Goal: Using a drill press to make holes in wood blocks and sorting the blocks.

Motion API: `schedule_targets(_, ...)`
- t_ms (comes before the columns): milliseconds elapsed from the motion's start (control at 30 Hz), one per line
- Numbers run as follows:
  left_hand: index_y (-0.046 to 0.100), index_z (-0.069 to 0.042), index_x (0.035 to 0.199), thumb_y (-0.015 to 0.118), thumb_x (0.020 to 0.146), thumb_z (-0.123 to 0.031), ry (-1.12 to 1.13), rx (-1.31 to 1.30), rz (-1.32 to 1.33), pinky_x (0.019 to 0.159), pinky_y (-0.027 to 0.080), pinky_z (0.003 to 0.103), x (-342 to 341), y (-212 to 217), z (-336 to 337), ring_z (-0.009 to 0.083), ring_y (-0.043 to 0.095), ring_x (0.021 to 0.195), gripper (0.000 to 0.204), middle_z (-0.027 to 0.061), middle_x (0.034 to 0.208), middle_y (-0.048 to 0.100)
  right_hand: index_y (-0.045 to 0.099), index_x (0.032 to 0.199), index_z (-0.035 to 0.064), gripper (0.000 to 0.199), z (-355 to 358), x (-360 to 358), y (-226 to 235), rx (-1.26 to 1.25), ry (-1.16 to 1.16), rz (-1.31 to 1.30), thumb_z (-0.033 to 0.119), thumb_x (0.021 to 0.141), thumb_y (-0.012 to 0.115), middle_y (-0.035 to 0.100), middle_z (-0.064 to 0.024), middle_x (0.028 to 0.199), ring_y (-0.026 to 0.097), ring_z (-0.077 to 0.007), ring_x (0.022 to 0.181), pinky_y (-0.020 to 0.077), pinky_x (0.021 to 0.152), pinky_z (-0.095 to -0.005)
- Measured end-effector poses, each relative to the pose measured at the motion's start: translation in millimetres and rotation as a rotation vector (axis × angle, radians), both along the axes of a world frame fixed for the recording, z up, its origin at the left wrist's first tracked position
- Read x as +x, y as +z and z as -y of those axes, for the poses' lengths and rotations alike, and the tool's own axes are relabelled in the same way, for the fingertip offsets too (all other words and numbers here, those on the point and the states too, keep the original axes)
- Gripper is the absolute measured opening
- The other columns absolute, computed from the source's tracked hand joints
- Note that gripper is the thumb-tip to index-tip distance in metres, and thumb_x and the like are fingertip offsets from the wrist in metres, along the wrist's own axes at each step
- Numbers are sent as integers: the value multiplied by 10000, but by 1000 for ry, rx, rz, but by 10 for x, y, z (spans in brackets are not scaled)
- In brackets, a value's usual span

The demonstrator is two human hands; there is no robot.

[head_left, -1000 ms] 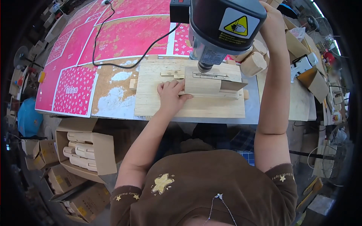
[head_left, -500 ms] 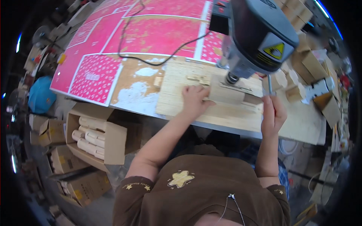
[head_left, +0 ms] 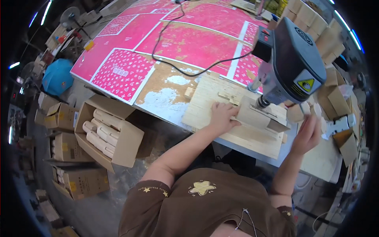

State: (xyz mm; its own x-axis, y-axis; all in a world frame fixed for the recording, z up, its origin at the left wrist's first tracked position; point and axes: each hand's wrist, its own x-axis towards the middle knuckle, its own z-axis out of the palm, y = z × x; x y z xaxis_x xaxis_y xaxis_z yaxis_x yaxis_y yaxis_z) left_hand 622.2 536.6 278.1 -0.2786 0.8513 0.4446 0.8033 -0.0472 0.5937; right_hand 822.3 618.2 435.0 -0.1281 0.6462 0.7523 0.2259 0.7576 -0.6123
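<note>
— One wooden workpiece under the drill press. Where exactly?

— On the pale base board, rounded face toward the operator, slotted top just under the chuck. Couldn't tell if a bit touched it.

— Hands?

— Left hand gripped its left end, thumb on the near side. Right hand was off to the right, fingers curled, blurred; couldn't tell if it held anything.

— Handling?

— My read: stiff, fairly light, dry, not slippery. Slot edges looked likeliest to chip. Left end seemed the sane hold, away from the chuck.

— Containers?

— Open cardboard carton left of the operator: several pale rounded wood pieces, stacked lengthwise. Smaller cartons beyond it; pale pieces showed in the lowest, the others unclear.
</note>
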Motion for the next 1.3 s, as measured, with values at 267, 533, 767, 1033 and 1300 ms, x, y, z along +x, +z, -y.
schedule_targets(267,655,-133,932,792,521,-314,-47,-41,173,887,244,403,-15,72,-109,185,499,900,469,11,860,545,608,976,0,286,-1232,-347,693,-105,-5,165,253,897,501,582,-42,797,511,-112,736,406,698,-240)
schedule_targets(533,658,-88,909,806,510,-287,-94,-38,286,893,236,391,-58,-9,-153,176,495,897,470,9,857,537,549,1097,22,336,-494,217,-487,-463,198,766,108,781,624,593,-103,993,551,-237,915,416,806,-333)
schedule_targets(767,653,-48,887,804,543,-104,-228,-79,633,721,418,280,-473,324,372,146,517,798,380,17,841,517,561,950,21,284,-200,372,-792,-97,191,763,78,693,666,564,-148,819,522,-346,787,412,683,-406)
schedule_targets(1033,622,-23,757,780,669,-158,260,9,1132,532,337,196,-1508,408,1480,43,462,584,226,-38,645,540,550,984,-5,276,-72,434,-859,-106,181,786,52,730,641,554,-172,881,520,-351,839,414,729,-387)
schedule_targets(1300,645,9,914,761,695,-162,587,353,1039,699,432,228,-1874,22,2540,98,569,743,301,43,872,641,530,1061,-28,294,-185,642,-1065,-195,249,754,37,789,619,545,-142,937,527,-277,889,411,811,-328)
